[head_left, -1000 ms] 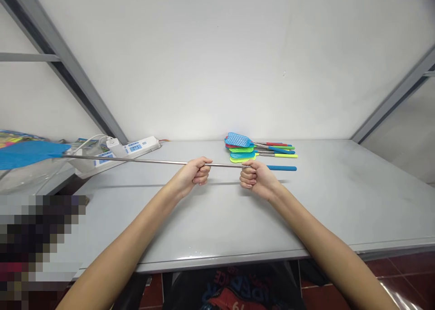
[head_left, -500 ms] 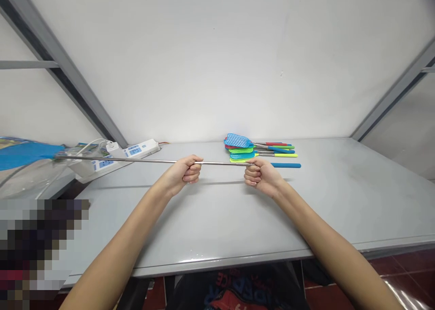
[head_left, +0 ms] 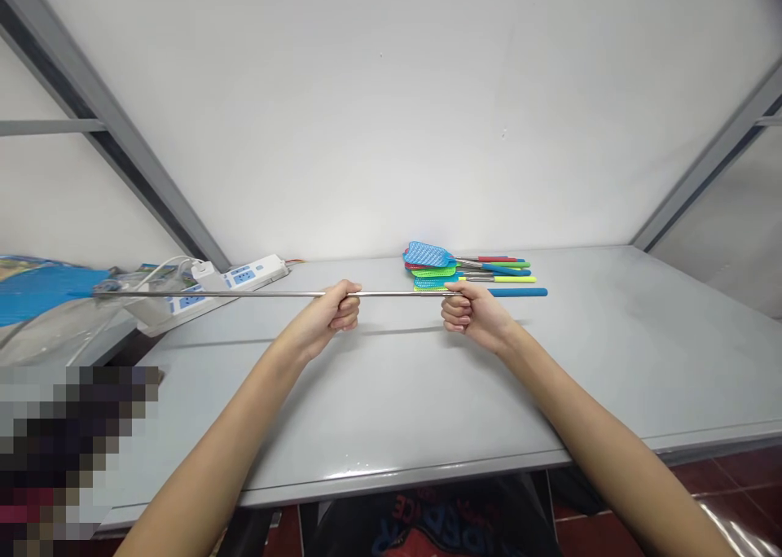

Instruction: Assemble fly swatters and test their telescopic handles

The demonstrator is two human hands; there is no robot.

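Observation:
A blue fly swatter (head_left: 403, 294) with a long, extended metal rod lies level across my view above the table. My left hand (head_left: 339, 314) is closed round the middle of the rod. Farther right, my right hand (head_left: 470, 313) grips the rod where it meets the blue handle, whose end sticks out past the fist. The swatter's blue head appears at the far left edge, partly cut off by the frame. Behind my right hand a pile of fly swatters (head_left: 431, 256) with blue, green, red and yellow parts rests on the table, their handles pointing right.
A white power strip (head_left: 260, 272) with a plugged-in adapter and cable lies at the table's back left. Clear plastic packaging (head_left: 42, 341) is beside it. A white wall rises behind the grey table (head_left: 391, 410). Someone or something blurred out occupies the lower left.
The rod has tilted to nearly level, its head end slightly lower and its handle end slightly higher and farther right. Both hands keep their grip; the view has shifted a little.

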